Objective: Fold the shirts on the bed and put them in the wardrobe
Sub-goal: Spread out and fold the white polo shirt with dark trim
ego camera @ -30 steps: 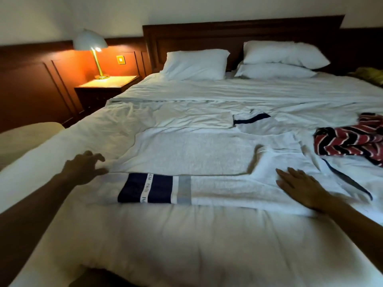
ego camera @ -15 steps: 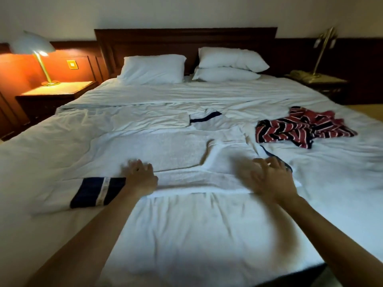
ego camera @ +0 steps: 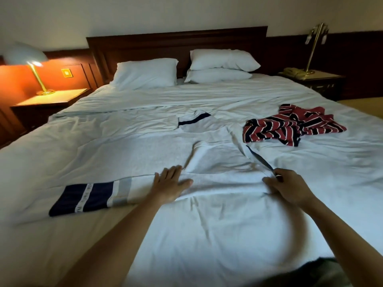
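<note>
The left hand (ego camera: 171,184) lies flat with fingers spread on the near edge of a white shirt (ego camera: 217,158), while the right hand (ego camera: 288,189), fingers curled, pinches the shirt's dark-trimmed right edge. The shirt is spread across the middle of the bed (ego camera: 207,235), its navy-banded sleeve (ego camera: 83,199) stretching left. A crumpled red striped shirt (ego camera: 290,126) lies farther right, with white pillows (ego camera: 145,73) at the far headboard and a lit lamp (ego camera: 31,63) far left
</note>
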Available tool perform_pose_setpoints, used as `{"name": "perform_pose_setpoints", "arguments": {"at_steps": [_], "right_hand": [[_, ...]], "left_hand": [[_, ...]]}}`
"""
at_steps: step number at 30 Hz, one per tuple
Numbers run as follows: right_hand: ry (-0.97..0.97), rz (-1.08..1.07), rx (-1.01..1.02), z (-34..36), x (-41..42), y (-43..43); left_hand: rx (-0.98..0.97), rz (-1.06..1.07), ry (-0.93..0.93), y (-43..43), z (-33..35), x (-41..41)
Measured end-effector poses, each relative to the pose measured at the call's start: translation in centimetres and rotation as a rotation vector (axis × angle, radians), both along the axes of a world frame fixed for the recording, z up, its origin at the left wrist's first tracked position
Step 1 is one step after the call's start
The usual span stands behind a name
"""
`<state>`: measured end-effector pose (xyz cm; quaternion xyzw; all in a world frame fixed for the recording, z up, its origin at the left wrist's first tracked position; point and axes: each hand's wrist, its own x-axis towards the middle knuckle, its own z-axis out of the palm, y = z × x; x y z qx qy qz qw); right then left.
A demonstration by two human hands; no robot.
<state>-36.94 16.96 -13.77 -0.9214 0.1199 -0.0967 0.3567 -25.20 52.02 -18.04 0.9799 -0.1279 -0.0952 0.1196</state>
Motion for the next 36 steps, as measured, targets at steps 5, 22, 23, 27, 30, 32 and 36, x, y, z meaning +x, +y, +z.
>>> {"name": "perform_pose_setpoints", "arguments": {"at_steps": [5, 22, 23, 27, 30, 32, 36], "right_hand": [[0.312, 0.073, -0.138, 0.9, 2.1, -2.9], [0.207, 0.387, -0.795, -1.8, 7.3, 3.3], [0.154, 0.345, -0.83, -1.0, 7.6, 3.6], [0.184, 0.076, -0.589, -0.6, 11.4, 4.1], [0.169, 0.056, -0.32, -1.4, 15.4, 4.2], [0.169, 0.026, -0.218, -1.8, 17.7, 4.0], [0.225, -0.018, -0.109, -2.6, 20.7, 2.9]], "left_hand": [[0.022, 0.071, 0.038, 4.6, -0.1, 0.4], [-0.17, 0.019, -0.12, -5.2, -0.6, 4.6], [-0.157, 0.048, -0.169, -5.5, -0.9, 5.3], [-0.11, 0.203, -0.275, -6.5, -1.4, 8.7], [-0.149, 0.259, -0.277, -7.1, -1.0, 11.7], [-0.281, 0.275, -0.239, -7.3, -0.4, 13.3], [-0.435, 0.238, -0.088, -7.7, 0.8, 14.5]]}}
